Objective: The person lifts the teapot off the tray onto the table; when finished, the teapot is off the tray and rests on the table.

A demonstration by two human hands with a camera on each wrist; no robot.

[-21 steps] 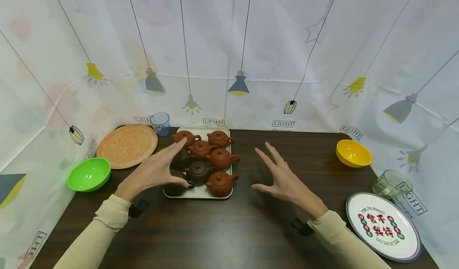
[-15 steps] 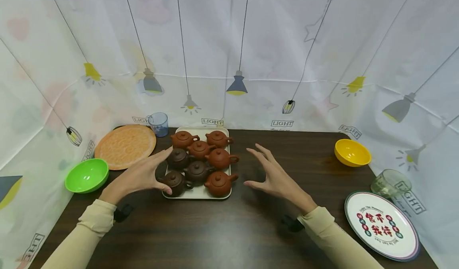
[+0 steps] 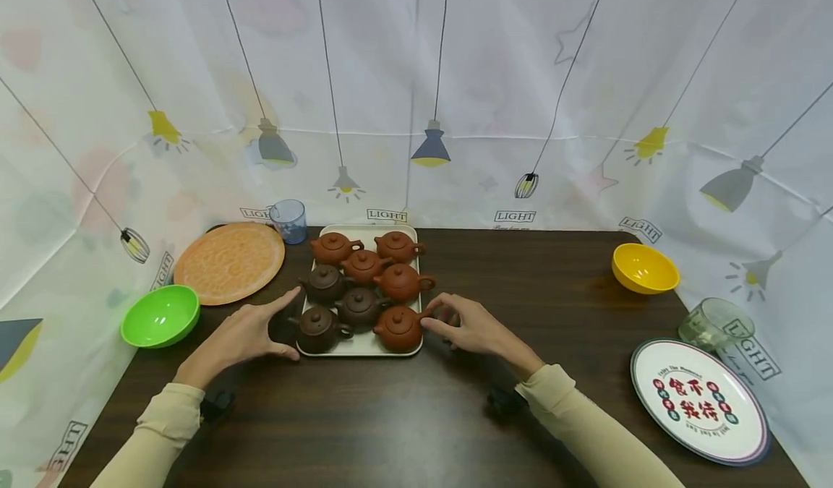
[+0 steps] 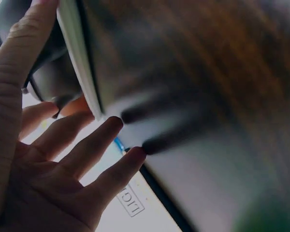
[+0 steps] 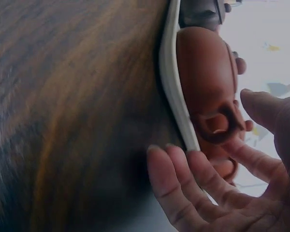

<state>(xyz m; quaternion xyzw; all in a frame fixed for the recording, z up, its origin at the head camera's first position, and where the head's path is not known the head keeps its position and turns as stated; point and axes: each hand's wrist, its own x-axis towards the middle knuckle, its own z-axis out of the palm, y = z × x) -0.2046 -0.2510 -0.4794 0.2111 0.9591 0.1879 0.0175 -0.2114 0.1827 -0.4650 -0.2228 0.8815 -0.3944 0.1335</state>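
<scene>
A cream tray (image 3: 364, 352) holds several reddish-brown teapots and three dark brown ones, set close together. My left hand (image 3: 237, 340) is spread at the tray's left side, nearest the front dark brown teapot (image 3: 317, 329). In the left wrist view its fingers (image 4: 94, 145) reach towards the tray's edge; whether they touch it cannot be told. At the front right corner sits a reddish-brown teapot (image 3: 398, 329). My right hand (image 3: 475, 327) has thumb and index finger around its handle (image 5: 220, 128), with a gap between their tips in the right wrist view.
Left of the tray are a green bowl (image 3: 160, 317), a round orange-tan board (image 3: 229, 262) and a blue glass (image 3: 289, 220). At the right are a yellow bowl (image 3: 644, 268), a clear glass (image 3: 714, 322) and a printed white plate (image 3: 699, 441). A printed cloth (image 3: 481, 61) hangs behind the table.
My right hand has moved left and down to the front right teapot's handle, its fingers drawing closer together. The left hand has moved left, from above the teapots to beside the tray.
</scene>
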